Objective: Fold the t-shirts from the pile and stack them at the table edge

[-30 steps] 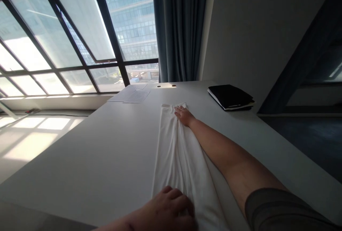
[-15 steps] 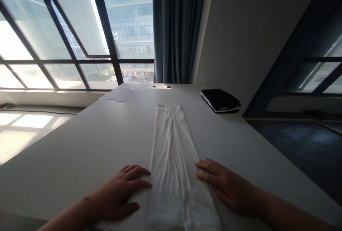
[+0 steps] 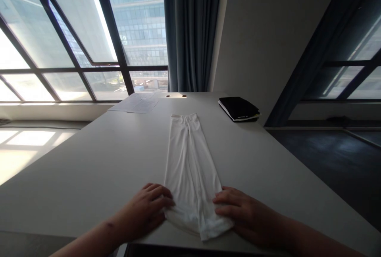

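White trousers (image 3: 190,162) lie lengthwise on the white table (image 3: 119,169), waistband at the far end and leg hems close to me. The near end is raised a little and slightly blurred. At its left edge my left hand (image 3: 145,209) is closed on the fabric, thumb hidden beneath. My right hand (image 3: 247,213) grips the right edge near the hem, its fingers on top and its thumb out of sight.
A black folder (image 3: 239,109) with papers inside lies at the far right of the table. Printed sheets (image 3: 135,103) are at the far left. A dark edge (image 3: 190,250) shows below the table's near edge.
Both hands have closed on the trousers' near end, which has lifted and bunched, and the hems now show. The view has shifted slightly, so the background sits further left.
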The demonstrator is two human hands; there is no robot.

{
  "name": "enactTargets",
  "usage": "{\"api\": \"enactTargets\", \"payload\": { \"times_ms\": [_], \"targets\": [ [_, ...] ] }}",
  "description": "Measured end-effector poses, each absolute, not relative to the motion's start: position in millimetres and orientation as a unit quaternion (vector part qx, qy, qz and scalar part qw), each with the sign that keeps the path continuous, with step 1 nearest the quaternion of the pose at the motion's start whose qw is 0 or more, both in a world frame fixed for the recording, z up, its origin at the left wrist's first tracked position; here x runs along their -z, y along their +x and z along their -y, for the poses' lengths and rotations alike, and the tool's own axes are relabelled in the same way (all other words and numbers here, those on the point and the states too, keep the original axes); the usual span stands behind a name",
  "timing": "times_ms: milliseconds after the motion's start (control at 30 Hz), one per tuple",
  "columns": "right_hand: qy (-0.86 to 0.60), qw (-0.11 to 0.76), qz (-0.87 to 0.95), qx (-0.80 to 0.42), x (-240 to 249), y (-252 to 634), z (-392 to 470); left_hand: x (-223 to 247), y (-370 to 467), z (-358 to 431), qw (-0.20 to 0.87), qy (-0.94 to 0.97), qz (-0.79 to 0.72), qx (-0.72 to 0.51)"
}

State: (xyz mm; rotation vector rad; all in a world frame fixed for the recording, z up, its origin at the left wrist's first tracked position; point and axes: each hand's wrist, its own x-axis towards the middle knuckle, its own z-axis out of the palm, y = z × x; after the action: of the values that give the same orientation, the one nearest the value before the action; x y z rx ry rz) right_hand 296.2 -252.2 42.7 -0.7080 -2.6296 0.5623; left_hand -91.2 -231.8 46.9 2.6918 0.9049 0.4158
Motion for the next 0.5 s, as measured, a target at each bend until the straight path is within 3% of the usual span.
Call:
{"api": "enactTargets", "payload": {
  "times_ms": [133,300,500],
  "targets": [
    [-0.28,0.208,0.924,-0.157,-35,294,250,-43,-97,226,0.119,0.897,-0.395,-0.16],
    [-0.26,0.182,0.946,-0.07,-30,286,257,-64,-92,228,0.155,0.949,-0.256,-0.101],
    [-0.214,0.192,0.95,-0.118,-44,283,261,-68,-83,236,0.179,0.958,-0.212,-0.073]
  ]
}}
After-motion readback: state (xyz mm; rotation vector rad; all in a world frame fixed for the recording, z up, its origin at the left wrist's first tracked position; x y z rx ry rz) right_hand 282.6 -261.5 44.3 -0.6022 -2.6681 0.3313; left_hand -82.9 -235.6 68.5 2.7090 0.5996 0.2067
